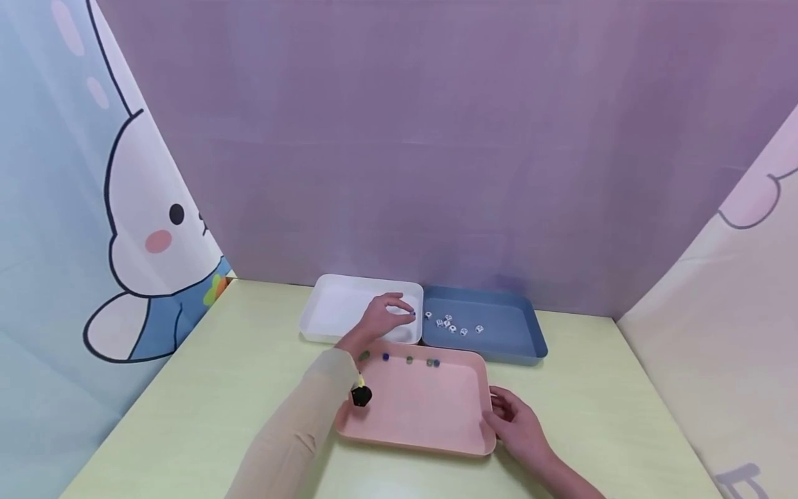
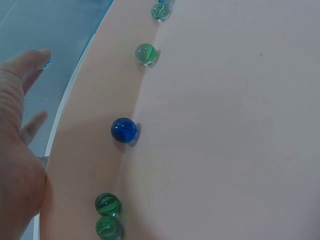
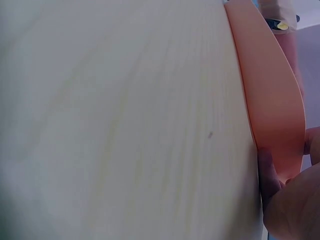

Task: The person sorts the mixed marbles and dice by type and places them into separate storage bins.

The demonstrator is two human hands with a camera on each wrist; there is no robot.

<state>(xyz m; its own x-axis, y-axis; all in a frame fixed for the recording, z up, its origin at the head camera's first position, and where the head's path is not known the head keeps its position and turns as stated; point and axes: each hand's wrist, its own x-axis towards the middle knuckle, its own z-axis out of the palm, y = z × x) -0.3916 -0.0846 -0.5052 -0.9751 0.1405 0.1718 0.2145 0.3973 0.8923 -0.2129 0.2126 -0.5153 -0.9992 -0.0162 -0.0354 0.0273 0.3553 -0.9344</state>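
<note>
My left hand is over the right part of the white tray, pinching a small glass marble between thumb and fingertips. Below that forearm lies the pink tray. Along its far side sit a blue marble, a pale green marble, two dark green marbles close together and another pair at the right. My right hand grips the right wall of the pink tray, thumb at the rim and fingers against the outer side.
A blue-grey tray stands beside the white one at the back, with several white dice in its left half. The trays rest on a pale yellow table. A purple cloth hangs behind them.
</note>
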